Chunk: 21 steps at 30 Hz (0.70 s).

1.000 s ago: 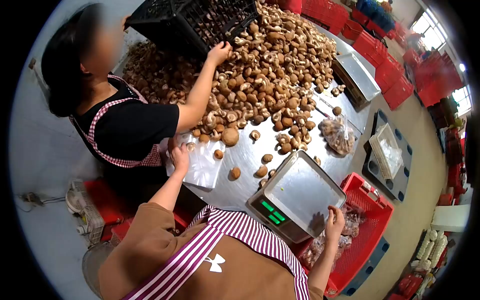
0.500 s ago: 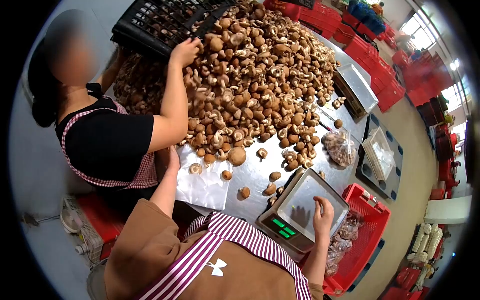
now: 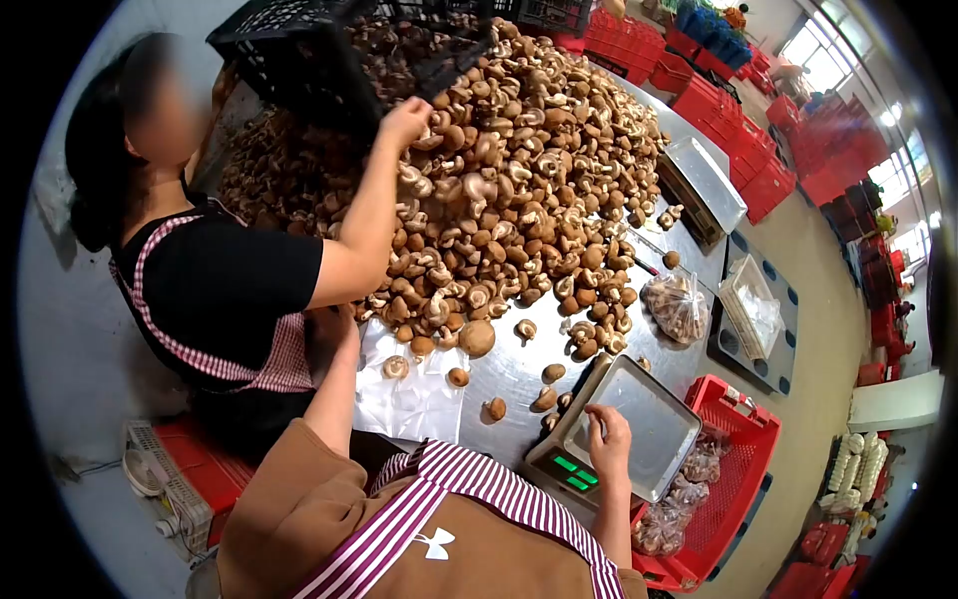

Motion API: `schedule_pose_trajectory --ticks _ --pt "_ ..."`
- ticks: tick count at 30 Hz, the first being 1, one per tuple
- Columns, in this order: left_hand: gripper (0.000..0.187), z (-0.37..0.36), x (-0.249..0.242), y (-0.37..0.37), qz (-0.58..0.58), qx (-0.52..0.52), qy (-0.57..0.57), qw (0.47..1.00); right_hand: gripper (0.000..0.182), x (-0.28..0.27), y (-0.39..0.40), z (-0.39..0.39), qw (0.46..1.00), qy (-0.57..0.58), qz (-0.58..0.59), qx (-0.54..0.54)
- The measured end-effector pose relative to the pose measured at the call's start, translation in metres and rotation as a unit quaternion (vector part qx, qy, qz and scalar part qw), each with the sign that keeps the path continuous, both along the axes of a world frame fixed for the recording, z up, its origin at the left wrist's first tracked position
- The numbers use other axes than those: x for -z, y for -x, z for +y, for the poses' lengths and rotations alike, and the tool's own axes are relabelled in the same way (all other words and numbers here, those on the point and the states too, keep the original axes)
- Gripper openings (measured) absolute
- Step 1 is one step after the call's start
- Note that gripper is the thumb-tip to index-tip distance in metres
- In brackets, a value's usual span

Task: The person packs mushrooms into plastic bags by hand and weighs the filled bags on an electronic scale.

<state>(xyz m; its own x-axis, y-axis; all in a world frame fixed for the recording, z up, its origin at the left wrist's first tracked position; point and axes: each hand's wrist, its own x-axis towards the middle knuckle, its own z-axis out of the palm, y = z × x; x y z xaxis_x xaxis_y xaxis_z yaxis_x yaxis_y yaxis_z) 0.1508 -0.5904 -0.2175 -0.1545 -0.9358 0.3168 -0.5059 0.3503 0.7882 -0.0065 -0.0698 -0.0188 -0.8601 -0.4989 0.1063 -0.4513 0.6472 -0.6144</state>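
Metal table (image 3: 499, 371), scale (image 3: 651, 429) at edge — right hand (image 3: 608, 439) above, empty; left hand (image 3: 341, 321) — grip unclear.

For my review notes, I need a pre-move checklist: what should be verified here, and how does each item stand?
1. Right hand free, over the silver metal scale: ok, it appears to hold nothing.
2. Green digital display lit: ok.
3. Display reading legible: cannot tell, the digits are too small.
4. White plastic sheeting free of brown mushrooms: not ok, some lie on it.
5. Left hand grip: cannot tell, mostly hidden beside the co-worker.
6. Co-worker's black plastic crate set down: not ok, it is held tilted over the mushroom pile.
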Motion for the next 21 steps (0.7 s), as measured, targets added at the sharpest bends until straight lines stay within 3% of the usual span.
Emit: schedule_pose_trajectory --ticks 4,7,12,16,19,21 --pt "0.073 0.004 -0.006 0.0 0.018 -0.002 -0.007 1.0 0.013 0.003 -0.003 -0.008 1.0 0.014 -0.014 -0.004" --pt "0.086 0.006 -0.017 0.006 0.056 -0.009 0.005 0.998 0.013 0.005 -0.004 -0.014 0.999 0.023 -0.019 -0.012" --pt "0.084 0.01 -0.027 0.004 -0.023 -0.024 -0.047 0.998 0.014 0.006 -0.007 -0.021 0.999 0.026 -0.018 -0.022" --pt "0.083 0.019 -0.039 0.009 0.03 -0.019 -0.065 0.997 0.014 0.004 -0.011 -0.026 0.998 0.05 -0.048 -0.013" --pt "0.083 0.033 -0.062 0.014 0.041 -0.018 -0.143 0.989 0.014 0.002 -0.015 -0.03 0.997 0.051 -0.051 -0.019" --pt "0.083 0.022 -0.033 0.009 0.022 -0.005 -0.104 0.994 0.014 0.002 -0.017 -0.032 0.997 0.042 -0.054 -0.026"
